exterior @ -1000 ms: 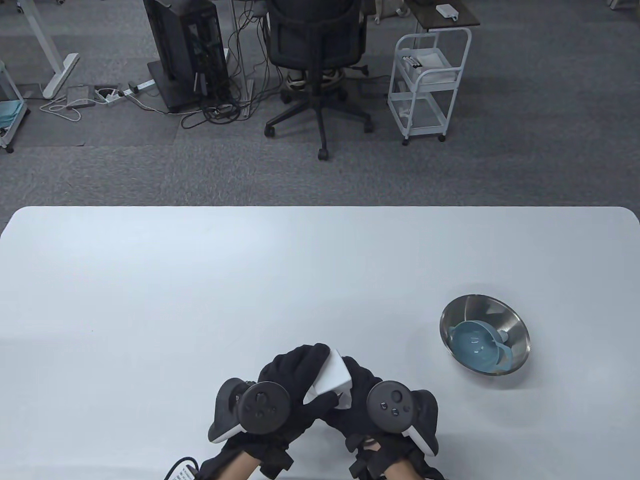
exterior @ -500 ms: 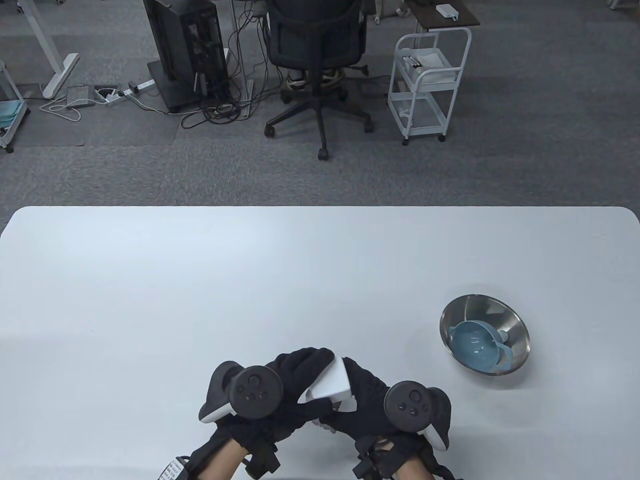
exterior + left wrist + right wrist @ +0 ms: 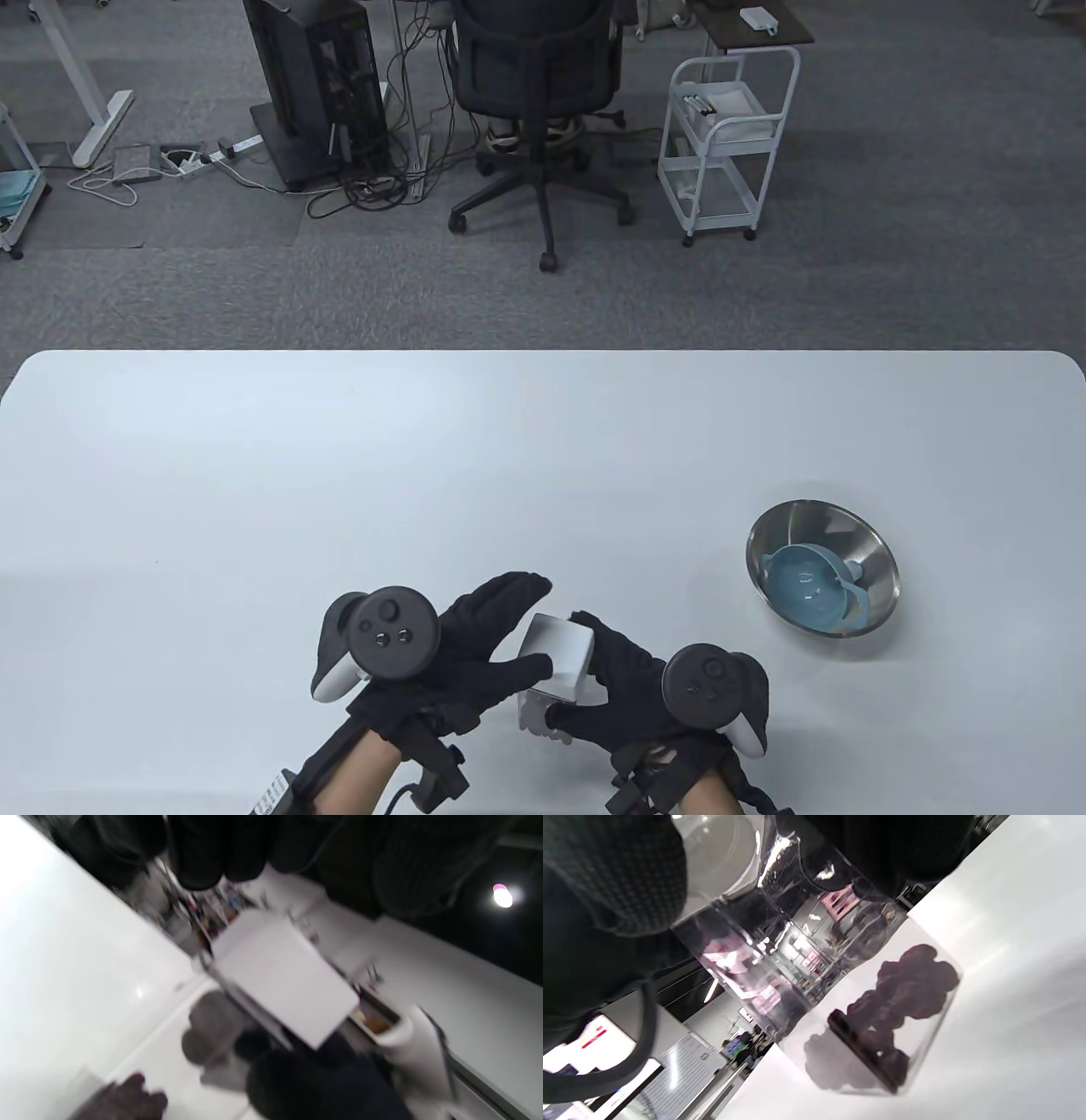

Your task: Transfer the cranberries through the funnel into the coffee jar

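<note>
Clear square coffee jar (image 3: 814, 984) with white lid (image 3: 556, 652), dark cranberries (image 3: 903, 1001) inside, near desk (image 3: 254, 475) front edge; right hand (image 3: 632, 688) grasps it, left hand (image 3: 462, 658) released beside lid.

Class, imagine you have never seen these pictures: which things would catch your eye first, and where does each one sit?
First, the two black-gloved hands at the table's near edge: the right hand grips a clear jar with a white lid, the left hand open beside it. Dark cranberries lie at the jar's bottom. Further right stands a steel bowl holding a blue funnel.
</note>
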The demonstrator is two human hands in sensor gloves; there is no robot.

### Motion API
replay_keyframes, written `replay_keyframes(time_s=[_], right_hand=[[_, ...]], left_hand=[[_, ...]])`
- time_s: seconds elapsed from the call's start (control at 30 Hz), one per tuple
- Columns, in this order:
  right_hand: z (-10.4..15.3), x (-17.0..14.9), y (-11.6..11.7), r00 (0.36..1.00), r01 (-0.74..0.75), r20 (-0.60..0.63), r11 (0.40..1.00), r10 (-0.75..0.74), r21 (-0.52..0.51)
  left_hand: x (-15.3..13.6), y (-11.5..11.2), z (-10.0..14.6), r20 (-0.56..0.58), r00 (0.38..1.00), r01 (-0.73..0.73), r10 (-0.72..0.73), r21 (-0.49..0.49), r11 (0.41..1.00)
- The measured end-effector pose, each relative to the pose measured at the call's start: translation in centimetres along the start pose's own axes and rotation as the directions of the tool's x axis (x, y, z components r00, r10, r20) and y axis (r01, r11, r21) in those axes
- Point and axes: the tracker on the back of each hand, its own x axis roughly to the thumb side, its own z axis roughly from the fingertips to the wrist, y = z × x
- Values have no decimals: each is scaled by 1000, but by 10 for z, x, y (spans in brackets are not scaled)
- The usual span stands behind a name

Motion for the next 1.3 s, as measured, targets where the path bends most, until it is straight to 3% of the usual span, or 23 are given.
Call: replay_keyframes(time_s=[0.1,0.27,0.53,0.67,0.8,1.13,1.2,1.3], right_hand=[[2,-1,-3,997,-63,-43,996,61,-59],[3,0,-3,988,-126,-96,988,118,-89],[3,2,0,988,-133,-88,988,126,-75],[2,1,-2,994,-91,-62,994,88,-57],[1,2,-1,999,-46,-21,999,46,-16],[0,4,3,997,46,54,996,-51,80],[0,4,4,998,29,47,997,-32,71],[0,5,2,999,17,40,999,-18,35]], left_hand=[[12,-10,7,-85,986,148,-142,75,986],[24,-35,6,-134,932,345,-336,48,937],[22,-55,-3,-155,899,422,-410,53,905],[11,-48,-7,-29,963,269,-269,-11,963],[-2,-36,-9,71,985,166,-158,-133,977],[-18,-20,-17,100,992,-33,76,-381,924],[-19,-20,-17,92,993,-34,76,-389,921],[-14,-19,-15,92,995,-4,32,-284,959]])
